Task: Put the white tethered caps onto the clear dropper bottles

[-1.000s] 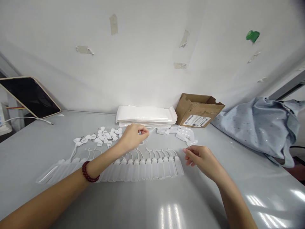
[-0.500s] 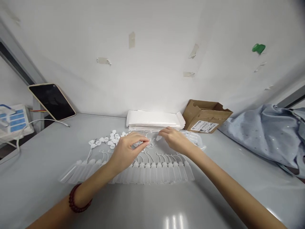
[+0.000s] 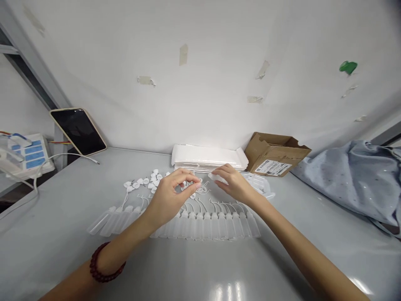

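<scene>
My left hand (image 3: 171,194) hovers over the row, thumb and forefinger pinched together. Whatever lies between those fingertips is too small to make out. To its right, my right hand (image 3: 233,182) pinches a small translucent plastic piece (image 3: 215,177). Thin white tubes (image 3: 203,189) lie in a loose pile between and below the hands. Nearer to me, several translucent plastic bottles (image 3: 205,228) lie side by side, thin tubes sticking out of their necks. My left hand and forearm hide part of this row. Small white caps (image 3: 153,180) are scattered left of my left hand.
A stack of white flat packets (image 3: 209,156) rests against the wall. Right of it stand an open cardboard box (image 3: 275,154) and a clear plastic tray (image 3: 258,184). A light blue cloth bag (image 3: 347,179) lies far right. A phone (image 3: 78,130), cable and power strip (image 3: 31,154) are left.
The whole view has shifted slightly, so things sit further right. My right hand's fingers have spread a little around the translucent piece. The left hand stays pinched in nearly the same place.
</scene>
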